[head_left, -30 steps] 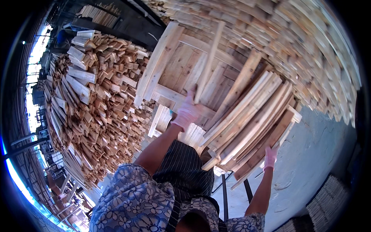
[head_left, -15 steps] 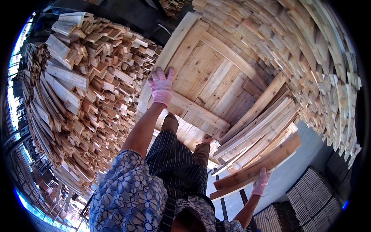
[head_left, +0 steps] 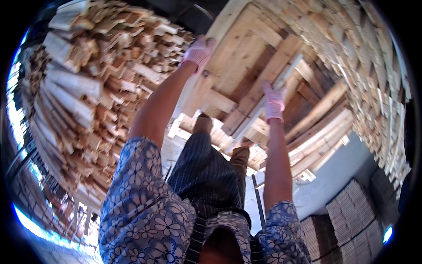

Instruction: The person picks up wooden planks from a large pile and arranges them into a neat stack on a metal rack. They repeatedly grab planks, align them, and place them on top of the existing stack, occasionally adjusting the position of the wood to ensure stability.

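In a pink glove, my left hand [head_left: 198, 53] rests on the long outer plank at the left side of a wooden panel [head_left: 226, 66]. Its fingers look partly apart, though motion blurs them. My right hand [head_left: 274, 103], gloved alike, grips a wooden board [head_left: 263, 83] that slants across the panel. A paler strip or second board [head_left: 288, 70] runs along that board's right edge, close to my fingers. The underside of the grip is hidden. More long boards [head_left: 323, 127] lie to the right of my right hand.
A tall stack of cut wood [head_left: 118, 83] rises at the left. Another wall of stacked wood [head_left: 351, 57] curves along the right. Bundled slats [head_left: 351, 209] stand on the floor at lower right. My feet are just below the panel.
My right hand has carried the board from the lower right up and left, over the panel. My left hand stays at the panel's left plank; the whole view has shifted.
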`<state>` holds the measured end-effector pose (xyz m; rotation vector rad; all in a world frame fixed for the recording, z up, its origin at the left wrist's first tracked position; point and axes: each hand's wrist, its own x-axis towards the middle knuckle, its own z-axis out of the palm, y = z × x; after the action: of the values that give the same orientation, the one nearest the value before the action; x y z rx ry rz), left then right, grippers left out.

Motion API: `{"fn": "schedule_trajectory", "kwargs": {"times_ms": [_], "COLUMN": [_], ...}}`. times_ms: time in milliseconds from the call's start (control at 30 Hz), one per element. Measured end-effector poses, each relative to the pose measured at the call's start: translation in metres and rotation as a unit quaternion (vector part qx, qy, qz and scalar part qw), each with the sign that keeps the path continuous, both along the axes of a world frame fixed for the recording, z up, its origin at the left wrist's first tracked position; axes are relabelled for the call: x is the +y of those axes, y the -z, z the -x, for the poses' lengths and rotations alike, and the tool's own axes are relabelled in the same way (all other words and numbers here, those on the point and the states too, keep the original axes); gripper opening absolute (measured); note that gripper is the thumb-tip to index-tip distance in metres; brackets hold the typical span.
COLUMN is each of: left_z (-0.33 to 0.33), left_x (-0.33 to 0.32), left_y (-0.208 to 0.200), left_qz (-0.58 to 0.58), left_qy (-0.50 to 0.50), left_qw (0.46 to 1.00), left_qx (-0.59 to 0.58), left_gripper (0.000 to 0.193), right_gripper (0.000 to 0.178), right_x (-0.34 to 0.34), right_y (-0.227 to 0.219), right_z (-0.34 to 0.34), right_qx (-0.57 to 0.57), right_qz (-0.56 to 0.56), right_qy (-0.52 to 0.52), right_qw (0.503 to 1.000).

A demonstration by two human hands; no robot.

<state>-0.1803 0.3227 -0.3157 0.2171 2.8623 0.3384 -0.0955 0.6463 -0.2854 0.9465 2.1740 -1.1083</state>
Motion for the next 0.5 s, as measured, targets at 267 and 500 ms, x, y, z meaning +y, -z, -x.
{"fn": "schedule_trajectory", "kwargs": {"times_ms": [267,500], "left_z": [0.005,0.015], "left_x": [0.029,0.012], "left_y": [-0.021,-0.018], "left_qz": [-0.174,-0.191], "left_qy": [-0.254,-0.289], "left_qw": [0.943,0.924], "left_qx": [-0.129,-0.158], "left_gripper": [0.057,0.061], "right_gripper": [0.092,0.094], "right_x": [-0.053,-0.05], "right_y": [-0.037,-0.059], "right_z": [0.01,0.014], "right_qx": [-0.034,-0.026], "right_qz": [-0.196,-0.215], "right_qy": [-0.003,-0.052], "right_qw": [0.98,0.975]}}
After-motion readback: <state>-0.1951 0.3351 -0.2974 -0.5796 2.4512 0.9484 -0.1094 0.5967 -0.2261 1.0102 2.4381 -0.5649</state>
